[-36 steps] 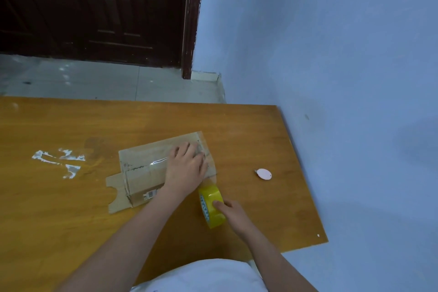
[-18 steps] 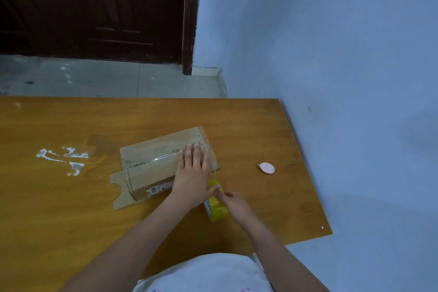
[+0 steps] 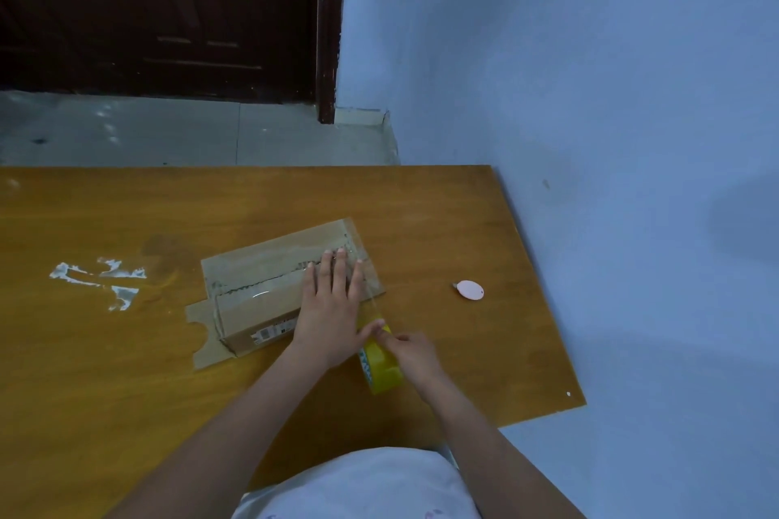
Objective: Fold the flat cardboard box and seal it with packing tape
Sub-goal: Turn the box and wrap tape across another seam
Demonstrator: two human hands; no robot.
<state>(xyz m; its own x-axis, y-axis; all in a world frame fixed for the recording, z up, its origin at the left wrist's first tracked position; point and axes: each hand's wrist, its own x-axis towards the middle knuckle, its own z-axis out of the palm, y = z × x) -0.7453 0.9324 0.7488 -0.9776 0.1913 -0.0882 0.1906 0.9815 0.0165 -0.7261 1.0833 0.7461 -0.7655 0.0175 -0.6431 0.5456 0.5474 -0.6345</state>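
The box [image 3: 269, 291] and tape roll [image 3: 381, 362] sit mid-table [image 3: 84, 371]. A pink tag [image 3: 470, 290] lies well to the right. The far strip and left side are bare.

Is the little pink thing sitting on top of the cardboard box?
No, the little pink thing lies on the bare table, well off to the right of the cardboard box, not touching it.

The worktop [image 3: 421, 215] is orange-brown wood grain with white, ragged patches [image 3: 99, 280] at its left. The cardboard box [image 3: 269, 278] is plain tan, with a white label that seems to carry black print. The tape roll [image 3: 379, 362] is bright yellow. A small oval object [image 3: 470, 290] is pale pink. The wall [image 3: 590, 76] is light blue, the door [image 3: 168, 13] dark brown.
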